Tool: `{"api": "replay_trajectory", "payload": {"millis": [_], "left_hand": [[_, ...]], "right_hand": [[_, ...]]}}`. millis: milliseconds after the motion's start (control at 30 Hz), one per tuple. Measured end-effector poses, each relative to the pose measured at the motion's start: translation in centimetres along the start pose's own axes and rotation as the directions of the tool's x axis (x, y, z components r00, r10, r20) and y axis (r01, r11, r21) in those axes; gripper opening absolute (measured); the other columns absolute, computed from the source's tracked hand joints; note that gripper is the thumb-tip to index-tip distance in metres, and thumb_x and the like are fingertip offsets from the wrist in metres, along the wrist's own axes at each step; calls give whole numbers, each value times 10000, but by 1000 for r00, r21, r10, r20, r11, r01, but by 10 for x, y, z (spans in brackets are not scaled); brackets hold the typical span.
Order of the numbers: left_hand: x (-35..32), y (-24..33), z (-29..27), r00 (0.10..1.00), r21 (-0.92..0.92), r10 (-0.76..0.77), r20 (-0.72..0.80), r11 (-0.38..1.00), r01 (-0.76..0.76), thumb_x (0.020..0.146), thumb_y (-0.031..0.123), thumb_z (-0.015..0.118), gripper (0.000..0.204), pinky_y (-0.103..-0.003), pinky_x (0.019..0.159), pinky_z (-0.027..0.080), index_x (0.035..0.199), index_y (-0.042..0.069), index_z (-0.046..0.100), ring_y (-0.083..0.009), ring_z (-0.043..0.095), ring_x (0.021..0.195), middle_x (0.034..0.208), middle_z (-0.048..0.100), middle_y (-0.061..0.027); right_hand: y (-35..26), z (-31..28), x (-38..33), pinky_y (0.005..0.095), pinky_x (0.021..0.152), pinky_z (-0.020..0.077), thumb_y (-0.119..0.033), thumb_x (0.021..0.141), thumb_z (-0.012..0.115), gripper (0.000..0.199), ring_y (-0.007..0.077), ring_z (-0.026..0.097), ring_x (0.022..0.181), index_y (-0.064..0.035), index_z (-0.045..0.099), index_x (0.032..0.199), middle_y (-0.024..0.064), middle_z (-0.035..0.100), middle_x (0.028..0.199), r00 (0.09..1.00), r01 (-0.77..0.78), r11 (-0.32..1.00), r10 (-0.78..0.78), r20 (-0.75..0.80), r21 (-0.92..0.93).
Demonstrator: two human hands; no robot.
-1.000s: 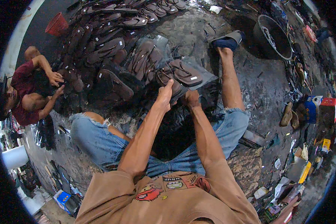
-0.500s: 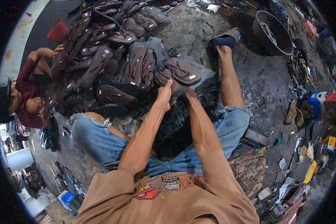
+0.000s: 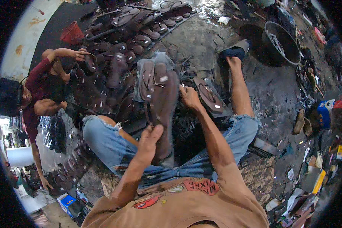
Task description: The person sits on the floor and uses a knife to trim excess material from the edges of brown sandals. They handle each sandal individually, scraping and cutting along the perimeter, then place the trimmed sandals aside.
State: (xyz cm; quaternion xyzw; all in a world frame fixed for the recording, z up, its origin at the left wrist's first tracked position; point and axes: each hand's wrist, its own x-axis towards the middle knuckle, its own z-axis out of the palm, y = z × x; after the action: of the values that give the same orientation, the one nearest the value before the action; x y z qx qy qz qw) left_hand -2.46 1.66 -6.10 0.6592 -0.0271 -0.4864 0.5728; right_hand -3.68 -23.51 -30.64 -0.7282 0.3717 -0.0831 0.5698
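Left hand [image 3: 150, 138] grips a dark brown sandal [image 3: 164, 114] by its near end, fingers wrapped around the sole edge, thumb on top. Sandal is lifted off the floor, long axis pointing away from the person, strap side facing left. Right hand [image 3: 189, 98] sits at the sandal's far end, fingers curled; looks like it touches the sole edge or the strap there, can't tell which.

Just right of that hand: another sandal [image 3: 211, 97], flat on the wet floor [image 3: 269, 87], beside the person's outstretched right leg. Blue slipper [image 3: 235, 50] on that foot. Person sits in frayed jeans, knees apart, sandal held between them.

Beyond the hands: a packed heap of brown sandals [image 3: 140, 34] spread over the floor. Black tub [image 3: 280, 41] upper right. Red bucket [image 3: 72, 33] upper left.

Left side: a second person in a maroon shirt [image 3: 36, 81], one hand on the sandal heap.
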Motion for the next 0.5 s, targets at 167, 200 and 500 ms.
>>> {"api": "replay_trajectory", "payload": {"millis": [167,200,500], "left_hand": [[-20,-44,-28,855,208,518,32,833,-512,986,310,653,472,-334,1003,441,1300,-17,525,-163,577,1111,1184,620,-63],[-34,-24,0,846,310,531,43,798,-517,988,318,649,489,-340,1009,443,1314,-18,508,-169,577,1123,1196,618,-71],[-48,57,-16,955,-178,292,47,944,-279,936,306,722,442,-304,886,541,1226,-7,606,-163,672,987,1094,695,-73]], "right_hand": [[-178,-48,-141,279,541,456,-454,964,646,479,109,552,587,15,704,1044,37,659,759,982,96,742,38,-185,663],[-200,-48,-162,265,550,461,-428,957,668,462,98,562,596,20,700,1064,33,666,764,958,216,777,-51,-283,592],[-234,-36,-271,259,608,479,-282,967,661,340,71,571,665,8,669,1145,0,657,753,925,356,823,-245,-290,442]]}}
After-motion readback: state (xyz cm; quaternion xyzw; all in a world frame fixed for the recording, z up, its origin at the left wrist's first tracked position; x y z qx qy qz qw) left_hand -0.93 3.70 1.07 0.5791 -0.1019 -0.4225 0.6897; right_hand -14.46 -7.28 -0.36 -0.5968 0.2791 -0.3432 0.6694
